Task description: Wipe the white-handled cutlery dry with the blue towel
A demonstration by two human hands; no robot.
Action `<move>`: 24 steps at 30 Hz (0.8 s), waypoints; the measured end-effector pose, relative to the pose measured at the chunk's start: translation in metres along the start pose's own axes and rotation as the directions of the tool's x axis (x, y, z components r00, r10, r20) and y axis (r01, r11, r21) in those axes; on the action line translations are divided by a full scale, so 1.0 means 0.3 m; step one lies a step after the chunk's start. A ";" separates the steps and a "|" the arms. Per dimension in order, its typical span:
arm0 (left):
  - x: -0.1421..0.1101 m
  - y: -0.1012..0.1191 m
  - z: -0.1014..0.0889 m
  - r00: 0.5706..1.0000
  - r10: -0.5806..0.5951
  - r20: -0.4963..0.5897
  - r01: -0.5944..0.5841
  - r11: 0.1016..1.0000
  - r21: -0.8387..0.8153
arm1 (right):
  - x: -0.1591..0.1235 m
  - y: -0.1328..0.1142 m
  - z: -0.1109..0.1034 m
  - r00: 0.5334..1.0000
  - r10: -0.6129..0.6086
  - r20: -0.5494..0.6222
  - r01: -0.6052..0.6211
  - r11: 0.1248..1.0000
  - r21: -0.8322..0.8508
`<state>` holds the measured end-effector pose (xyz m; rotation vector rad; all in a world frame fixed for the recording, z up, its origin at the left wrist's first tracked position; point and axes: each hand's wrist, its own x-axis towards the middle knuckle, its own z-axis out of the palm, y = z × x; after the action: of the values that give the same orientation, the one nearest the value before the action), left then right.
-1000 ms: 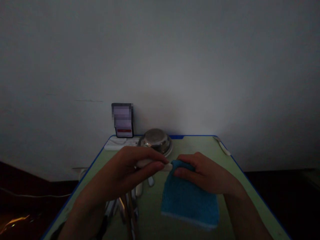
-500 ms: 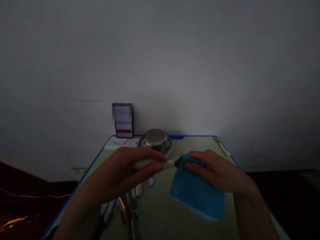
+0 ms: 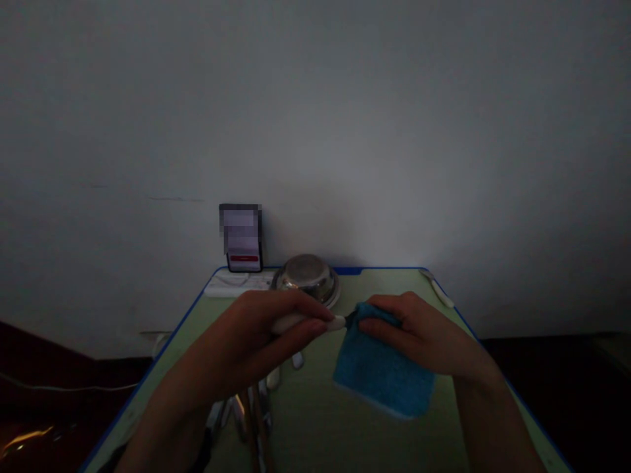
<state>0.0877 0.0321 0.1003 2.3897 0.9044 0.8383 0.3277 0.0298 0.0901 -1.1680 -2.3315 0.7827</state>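
Between the thumb and fingers of my left hand is the white handle of a utensil, pointing right. A short piece of its dark metal neck shows past the handle. My right hand pinches a blue cloth folded over the utensil's far end, so its head is hidden and I cannot tell its kind. The cloth's lower part hangs down above the table. Both hands are raised over the table's middle, a small gap apart.
On the green table with a blue edge, several utensils lie below my left hand. An upturned metal bowl, a white power strip and a propped phone stand at the back. Another white-handled utensil lies at the right edge.
My right hand and the cloth have slid rightward along the utensil, baring the handle's end and some metal neck. The left hand has stayed nearly in place.
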 end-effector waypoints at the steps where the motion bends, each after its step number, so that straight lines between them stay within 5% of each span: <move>1: 0.003 0.003 0.005 1.000 0.000 0.001 0.000 1.000 -0.006 | 0.000 0.002 0.001 1.000 0.002 -0.008 -0.002 1.000 0.007; 12: 0.011 0.021 0.014 0.999 -0.017 0.031 0.015 0.999 0.045 | 0.005 -0.003 0.012 0.999 -0.041 -0.028 0.041 0.999 0.010; 24: 0.013 -0.011 0.030 0.989 -0.114 0.099 0.065 0.913 0.404 | 0.035 0.006 0.055 0.970 0.099 -0.222 -0.153 0.959 -0.237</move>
<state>0.0948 0.0353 0.0934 2.6814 1.2233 0.5019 0.3132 0.0342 0.0777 -1.4445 -2.2439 0.3860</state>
